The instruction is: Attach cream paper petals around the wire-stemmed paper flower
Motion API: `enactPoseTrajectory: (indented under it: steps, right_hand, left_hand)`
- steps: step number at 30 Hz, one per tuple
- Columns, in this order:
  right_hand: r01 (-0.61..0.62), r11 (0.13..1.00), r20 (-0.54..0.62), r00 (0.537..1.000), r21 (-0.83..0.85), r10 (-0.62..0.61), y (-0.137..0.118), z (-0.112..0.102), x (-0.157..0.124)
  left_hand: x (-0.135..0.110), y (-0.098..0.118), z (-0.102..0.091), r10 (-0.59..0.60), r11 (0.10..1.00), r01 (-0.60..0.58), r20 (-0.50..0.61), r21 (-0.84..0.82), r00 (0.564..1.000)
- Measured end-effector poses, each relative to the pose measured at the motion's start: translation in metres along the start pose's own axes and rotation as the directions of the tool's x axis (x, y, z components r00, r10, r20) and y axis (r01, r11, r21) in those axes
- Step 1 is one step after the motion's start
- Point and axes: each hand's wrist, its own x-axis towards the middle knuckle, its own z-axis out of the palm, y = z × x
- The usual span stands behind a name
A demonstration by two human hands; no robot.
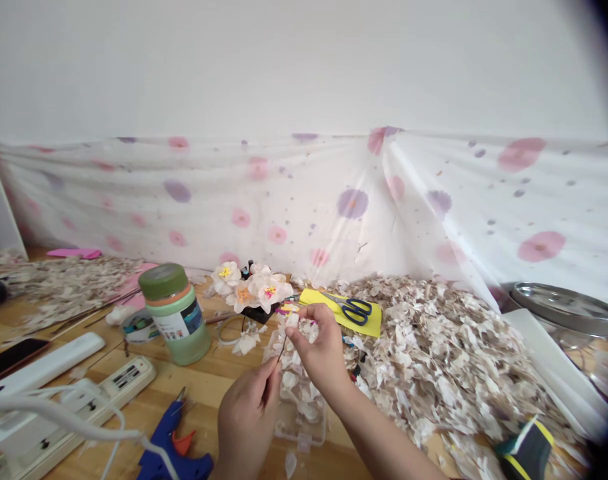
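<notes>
My left hand (249, 407) is closed around a thin brown stem (283, 348) that points upward. At the top of that stem, my right hand (321, 347) pinches a small whitish petal (293, 321) between thumb and fingers. Under both hands lies a clear plastic box (304, 433) with loose pale petals in it. Just beyond the hands stand several white artificial flowers (264, 288) with yellow and pink centres. Behind my right hand, dark blue-handled scissors (357, 311) rest on a yellow sheet (374, 327).
A large heap of dried petals (449, 360) spreads over the right side. At left are a green jar (177, 320), a blue glue gun (167, 440), a power strip (129, 377) with white cables and a phone (14, 360). A metal dish (567, 308) stands far right.
</notes>
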Motion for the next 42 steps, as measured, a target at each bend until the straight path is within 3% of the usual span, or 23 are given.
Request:
enactPoseTrajectory:
  steps: [3,8,13,15,18,22,24,31,34,42]
  right_hand:
    - [-0.057,0.996,0.017,0.998,0.062,0.056,0.001,-0.001,0.002]
    - [-0.09,0.981,0.055,0.995,0.169,0.081,-0.003,-0.004,0.002]
    - [-0.026,0.982,0.067,0.998,0.187,0.014,-0.012,-0.008,-0.004]
    - [0.004,0.977,0.053,0.998,0.212,-0.016,-0.016,-0.011,-0.006]
    - [0.059,0.961,-0.029,0.998,0.271,-0.053,-0.022,-0.015,-0.007]
    - [0.092,0.955,-0.065,0.995,0.282,-0.076,-0.025,-0.019,-0.004]
    - [0.085,0.959,-0.051,0.996,0.271,-0.074,-0.025,-0.019,-0.001]
    - [0.079,0.977,-0.018,0.997,0.197,-0.077,-0.015,-0.013,0.0]
    - [0.095,0.981,-0.005,0.995,0.17,-0.095,-0.015,-0.011,-0.001]
    - [0.159,0.985,0.001,0.987,0.06,-0.159,-0.02,-0.014,-0.001]
  left_hand:
    - [0.0,0.0,-0.001,0.015,1.0,-0.015,0.008,0.01,1.0]
    - [0.0,0.0,-0.001,-0.062,0.998,0.062,0.003,-0.008,0.998]
    - [0.003,0.002,-0.001,-0.226,0.973,0.228,0.046,-0.044,0.973]
    - [0.005,0.004,-0.002,-0.322,0.936,0.325,0.04,-0.139,0.946]
    - [0.01,0.009,-0.003,-0.44,0.796,0.43,0.081,-0.425,0.894]
    - [0.017,0.019,-0.004,-0.547,0.453,0.547,0.265,-0.704,0.794]
    - [0.019,0.023,-0.005,-0.556,0.314,0.575,0.344,-0.755,0.756]
    - [0.018,0.027,-0.005,-0.502,0.075,0.64,0.525,-0.765,0.687]
    - [0.017,0.026,-0.003,-0.485,0.043,0.654,0.557,-0.755,0.675]
    - [0.02,0.024,-0.004,-0.483,0.134,0.59,0.467,-0.796,0.74]
